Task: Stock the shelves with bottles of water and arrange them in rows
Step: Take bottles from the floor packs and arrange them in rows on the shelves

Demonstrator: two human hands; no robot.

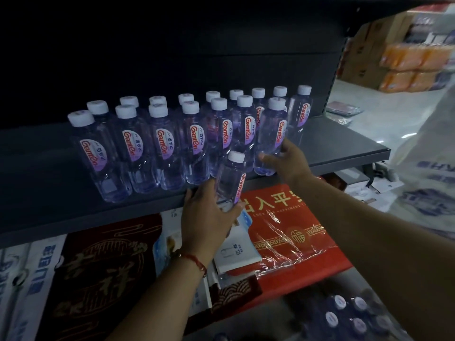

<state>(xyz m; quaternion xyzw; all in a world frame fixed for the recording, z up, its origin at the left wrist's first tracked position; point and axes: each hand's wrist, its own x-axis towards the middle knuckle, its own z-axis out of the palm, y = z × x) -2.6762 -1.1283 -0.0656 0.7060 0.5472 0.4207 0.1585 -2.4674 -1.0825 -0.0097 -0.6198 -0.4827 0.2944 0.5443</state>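
Observation:
Several clear water bottles (pixel 138 143) with white caps and red-lettered labels stand in two rows on a dark grey shelf (pixel 73 212). My left hand (pixel 209 217) grips one more bottle (pixel 230 183) upright, just in front of the shelf's front edge. My right hand (pixel 288 163) wraps around the lower part of the front-row bottle at the right end (pixel 270 136), which stands on the shelf. One bottle (pixel 300 114) stands further right in the back row.
Below the shelf lie red and dark red wrapped mats (pixel 290 232) and white packaged goods (pixel 236 257). A pack of bottles (pixel 349 313) sits at the bottom right. A large white bag (pixel 430 168) and stacked cartons (pixel 398 60) are to the right. The shelf's right end (pixel 357 143) is bare.

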